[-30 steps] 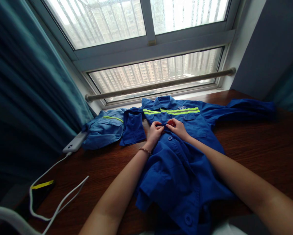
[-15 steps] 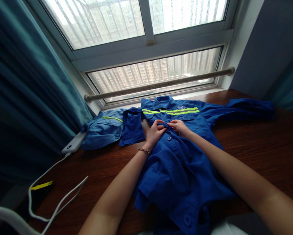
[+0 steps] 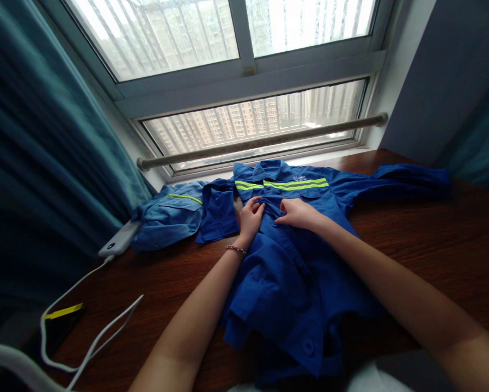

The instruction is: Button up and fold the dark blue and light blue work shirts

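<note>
A blue work jacket (image 3: 285, 272) with a yellow-green and grey reflective band (image 3: 297, 185) lies front up, its collar toward the window. My left hand (image 3: 251, 219) grips the jacket's front left of the button strip, fingertips closed on the cloth. To its right, my right hand (image 3: 299, 214) pinches the edge of the front strip between thumb and fingers. The cloth between my hands is creased and slightly raised. A large round button (image 3: 309, 347) shows near the lower hem. The fingertips hide part of the strip.
A lighter blue folded garment (image 3: 169, 218) lies at the left, beside the jacket's sleeve (image 3: 218, 212). A white device (image 3: 120, 239) with a white cable (image 3: 75, 286) sits near the curtain (image 3: 44, 136). Behind the wooden table (image 3: 432, 245) are a metal rail (image 3: 264, 142) and a window.
My hands have moved apart from where they met at the button strip. My left hand shifted slightly left; the right now holds the strip's edge lower down. The view shifted a little.
</note>
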Motion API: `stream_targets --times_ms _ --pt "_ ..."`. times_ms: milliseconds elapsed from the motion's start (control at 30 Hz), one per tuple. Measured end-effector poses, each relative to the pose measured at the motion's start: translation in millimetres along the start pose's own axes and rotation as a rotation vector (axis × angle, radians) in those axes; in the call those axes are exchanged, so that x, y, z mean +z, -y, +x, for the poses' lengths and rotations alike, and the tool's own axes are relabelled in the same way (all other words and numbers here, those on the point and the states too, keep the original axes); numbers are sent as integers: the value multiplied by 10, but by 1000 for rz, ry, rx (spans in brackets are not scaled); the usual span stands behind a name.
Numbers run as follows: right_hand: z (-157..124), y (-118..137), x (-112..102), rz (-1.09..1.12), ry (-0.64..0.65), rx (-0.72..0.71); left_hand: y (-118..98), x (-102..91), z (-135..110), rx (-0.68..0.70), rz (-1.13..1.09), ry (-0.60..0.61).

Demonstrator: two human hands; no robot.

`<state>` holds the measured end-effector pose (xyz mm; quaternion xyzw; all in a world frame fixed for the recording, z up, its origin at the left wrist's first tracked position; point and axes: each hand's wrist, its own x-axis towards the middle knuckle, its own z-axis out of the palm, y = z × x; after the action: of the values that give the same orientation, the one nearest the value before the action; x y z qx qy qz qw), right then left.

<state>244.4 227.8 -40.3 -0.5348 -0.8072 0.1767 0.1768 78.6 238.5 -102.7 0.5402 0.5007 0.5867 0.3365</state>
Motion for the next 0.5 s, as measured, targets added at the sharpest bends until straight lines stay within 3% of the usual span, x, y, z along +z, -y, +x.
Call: stream_targets --times_ms 67,200,267,400,500 --pt "-20 0 43 -44 -27 48 35 -33 51 7 -10 -27" --pt "23 -91 69 -9 156 33 57 -99 139 -45 -29 29" --pt "61 -167 63 27 181 28 2 -140 158 -97 -22 83" --pt "115 -329 80 58 4 65 -210 -232 134 -16 138 94" --pt "105 -367 89 -25 -159 105 -338 -261 77 64 260 260"
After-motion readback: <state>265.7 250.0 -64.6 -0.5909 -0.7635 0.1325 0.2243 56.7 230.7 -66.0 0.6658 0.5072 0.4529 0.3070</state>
